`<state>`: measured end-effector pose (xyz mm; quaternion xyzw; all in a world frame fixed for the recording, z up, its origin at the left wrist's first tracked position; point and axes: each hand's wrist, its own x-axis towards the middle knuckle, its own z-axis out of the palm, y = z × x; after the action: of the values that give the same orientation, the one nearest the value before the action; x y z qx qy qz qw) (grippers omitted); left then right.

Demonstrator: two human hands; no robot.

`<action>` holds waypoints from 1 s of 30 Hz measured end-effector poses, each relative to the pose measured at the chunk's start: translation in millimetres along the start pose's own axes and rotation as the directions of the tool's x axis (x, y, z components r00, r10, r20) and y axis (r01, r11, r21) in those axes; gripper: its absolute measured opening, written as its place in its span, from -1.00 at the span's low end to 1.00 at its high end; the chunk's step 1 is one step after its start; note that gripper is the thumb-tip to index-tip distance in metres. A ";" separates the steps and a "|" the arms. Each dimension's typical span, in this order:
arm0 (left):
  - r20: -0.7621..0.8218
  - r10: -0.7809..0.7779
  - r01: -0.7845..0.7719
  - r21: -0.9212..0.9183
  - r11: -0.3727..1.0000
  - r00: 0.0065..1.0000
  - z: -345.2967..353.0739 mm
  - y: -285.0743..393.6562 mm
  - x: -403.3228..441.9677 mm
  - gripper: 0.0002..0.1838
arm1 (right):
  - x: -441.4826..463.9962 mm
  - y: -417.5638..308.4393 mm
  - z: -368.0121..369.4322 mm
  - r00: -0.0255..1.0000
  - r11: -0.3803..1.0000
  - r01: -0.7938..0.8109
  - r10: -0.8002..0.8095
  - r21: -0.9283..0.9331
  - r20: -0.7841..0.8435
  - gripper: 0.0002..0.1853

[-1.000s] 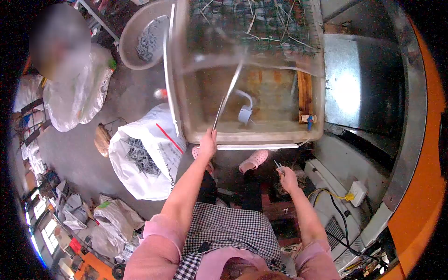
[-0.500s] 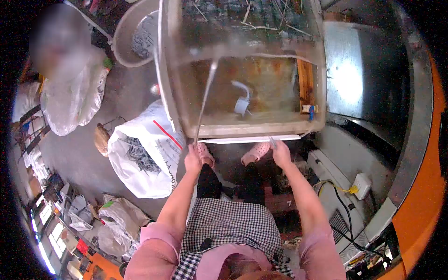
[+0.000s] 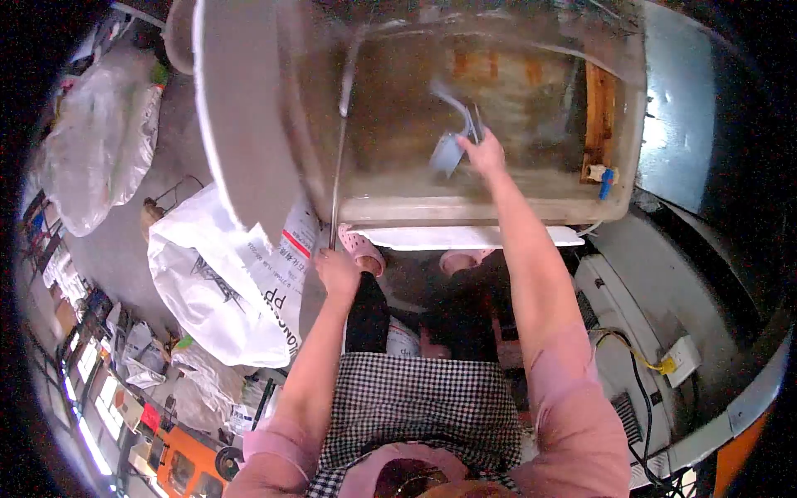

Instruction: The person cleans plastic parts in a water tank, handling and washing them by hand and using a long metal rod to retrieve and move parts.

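Observation:
My left hand is closed around the lower end of a long thin metal rod, which reaches up over the left part of the water tub. Over the tub, my right hand grips a small pair of metal tweezers or scissors, too blurred to tell which. Just left of those fingertips is a grey-blue cup-shaped fitting with a curved pipe. Whether my right hand touches the fitting is unclear.
A white sack of grey parts stands left of the tub. A wooden strip and a blue-handled valve are at the tub's right side. A white socket box with cables lies lower right. A clear plastic bag is upper left.
My right hand has moved up from beside the tub's front edge to over the tub, near the fitting. My left hand still holds the rod, now more upright. The view has shifted.

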<state>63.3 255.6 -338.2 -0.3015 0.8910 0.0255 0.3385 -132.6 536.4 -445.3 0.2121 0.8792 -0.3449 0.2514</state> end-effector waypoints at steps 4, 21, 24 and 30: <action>-0.172 0.528 -0.554 -0.200 0.808 0.832 -37.4 73.2 -26.8 -0.33 | 30.0 -10.2 6.8 0.974 0.989 -0.003 0.036 -0.146 0.224 -0.46; 0.362 0.695 0.242 -0.932 0.269 0.621 -78.2 174.5 78.4 -0.42 | -51.6 -40.1 -60.5 0.928 0.909 -0.114 -0.046 0.400 0.370 -0.51; 0.381 0.791 0.467 -0.873 0.138 0.478 -78.7 175.7 71.9 -0.47 | -58.4 -22.5 -51.7 0.873 0.854 -0.253 -0.002 0.456 0.488 -0.53; -0.450 0.810 -0.911 -0.018 0.412 0.376 -106.0 171.0 19.0 -0.49 | -68.7 -28.1 -65.6 0.957 0.903 -0.169 0.056 0.394 0.284 -0.42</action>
<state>-105.0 359.0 -295.5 0.1718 0.9487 0.2599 0.0548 -113.5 550.6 -349.2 0.2631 0.7303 -0.5335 0.3358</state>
